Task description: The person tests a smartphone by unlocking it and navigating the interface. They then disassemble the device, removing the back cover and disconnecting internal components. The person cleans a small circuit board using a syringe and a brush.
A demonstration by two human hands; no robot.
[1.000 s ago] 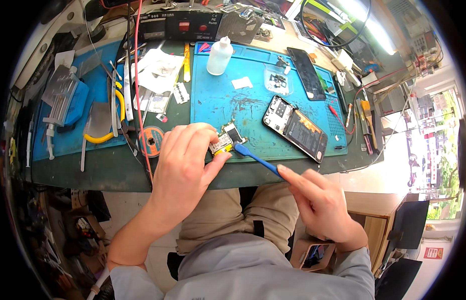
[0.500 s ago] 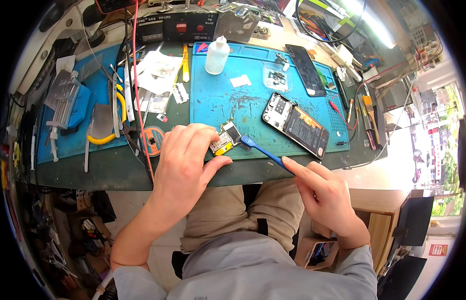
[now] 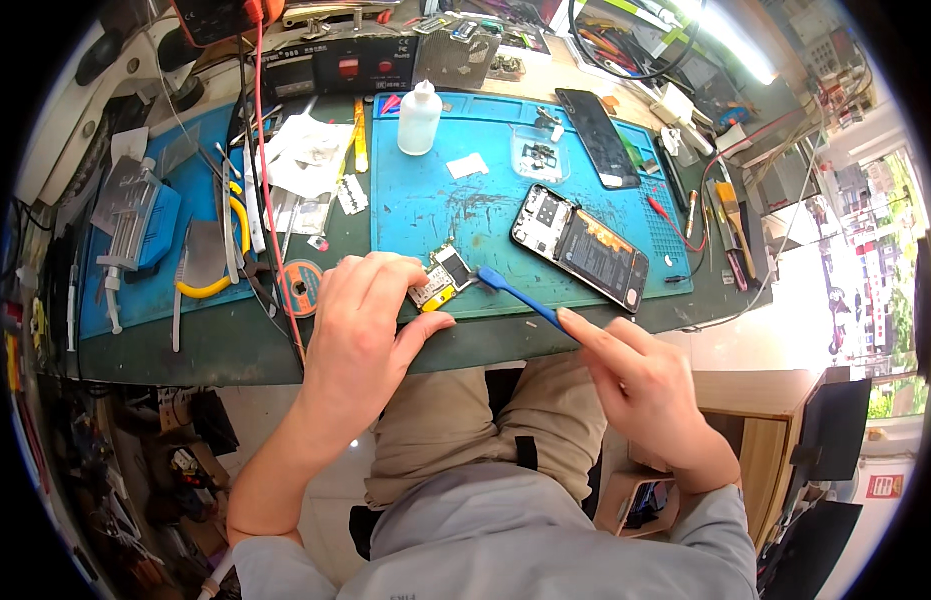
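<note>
My left hand (image 3: 360, 325) pinches a small phone circuit board (image 3: 447, 272) by its left side, near the front edge of the blue mat. The board has silver shields, a dark square and a yellow strip along its near edge. In my right hand (image 3: 640, 385) is a blue brush (image 3: 528, 305), gripped by its handle with the index finger stretched along it. Its head lies at the board's right edge; whether the bristles touch is too small to tell. Just right of the brush lies an opened phone (image 3: 580, 250), its battery and inner frame showing.
On the blue mat (image 3: 415, 215) stand a white squeeze bottle (image 3: 419, 120) and a clear tray of small parts (image 3: 540, 155). A dark phone screen (image 3: 598, 138) lies far right. Yellow-handled pliers (image 3: 243, 225), a solder-like reel (image 3: 303, 285) and a hanging red cable (image 3: 265, 190) are left.
The whole view has shifted slightly. The brush head still lies at the board's right edge, its bristles showing less than before. Both hands keep their grips.
</note>
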